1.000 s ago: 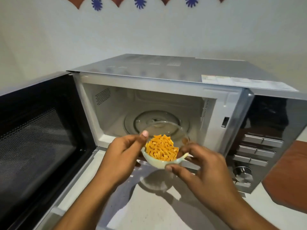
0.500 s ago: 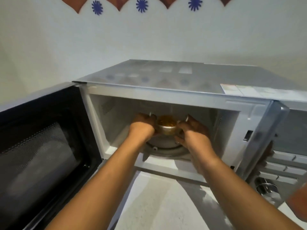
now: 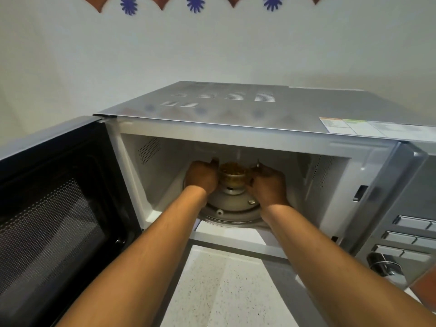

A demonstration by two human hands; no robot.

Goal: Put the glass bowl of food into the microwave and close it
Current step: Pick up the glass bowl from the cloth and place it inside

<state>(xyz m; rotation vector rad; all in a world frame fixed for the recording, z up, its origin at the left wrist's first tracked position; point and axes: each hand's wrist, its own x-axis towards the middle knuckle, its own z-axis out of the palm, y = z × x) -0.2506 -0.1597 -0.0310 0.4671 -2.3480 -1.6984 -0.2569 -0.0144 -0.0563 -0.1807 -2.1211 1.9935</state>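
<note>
A silver microwave point(image 3: 236, 107) stands with its dark door point(image 3: 54, 208) swung wide open to the left. Deep inside its white cavity, the glass bowl of orange food point(image 3: 233, 175) is over the middle of the round glass turntable point(image 3: 233, 208). My left hand point(image 3: 201, 177) grips the bowl's left side and my right hand point(image 3: 267, 184) grips its right side. Both forearms reach in through the opening. Whether the bowl rests on the turntable or hangs just above it cannot be told.
The control panel with buttons point(image 3: 408, 237) and a metal knob point(image 3: 387, 267) sits at the microwave's right. A speckled white counter point(image 3: 224, 291) lies below the opening. A white wall with blue and brown decorations point(image 3: 195, 3) rises behind.
The bowl has gone from in front of the opening into the cavity, held by both hands, and now sits lower over the turntable's middle. My view has moved closer.
</note>
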